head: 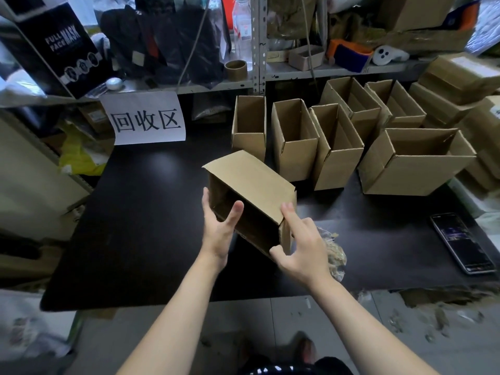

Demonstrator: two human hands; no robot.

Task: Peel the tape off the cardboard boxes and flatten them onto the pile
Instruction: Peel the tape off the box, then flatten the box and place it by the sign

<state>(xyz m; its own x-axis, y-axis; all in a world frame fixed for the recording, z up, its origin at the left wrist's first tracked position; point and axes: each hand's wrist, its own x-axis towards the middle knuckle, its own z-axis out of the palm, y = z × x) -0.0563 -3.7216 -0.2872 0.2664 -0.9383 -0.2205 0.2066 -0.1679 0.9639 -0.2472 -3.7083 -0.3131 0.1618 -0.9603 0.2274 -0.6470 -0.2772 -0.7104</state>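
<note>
The cardboard box (pixel 251 185) I hold above the table (pixel 151 226) is plain tan, shadowed dark inside. The table is glossy black. Behind it a sign (pixel 147 119) is white with black characters; on it, the open boxes (pixel 300 158) are plain tan and the phone (pixel 464 243) black.

Place: I stood in a stockroom or packing room | top of frame: slotted metal shelving (pixel 256 36) crammed with goods, a "FULL FACE MASK" product box (pixel 58 47) upper left | right of centre: open cardboard boxes (pixel 295 142) lined my black table (pixel 148 212) | left of centre: paper sign (pixel 147 119) read 回收区
</note>
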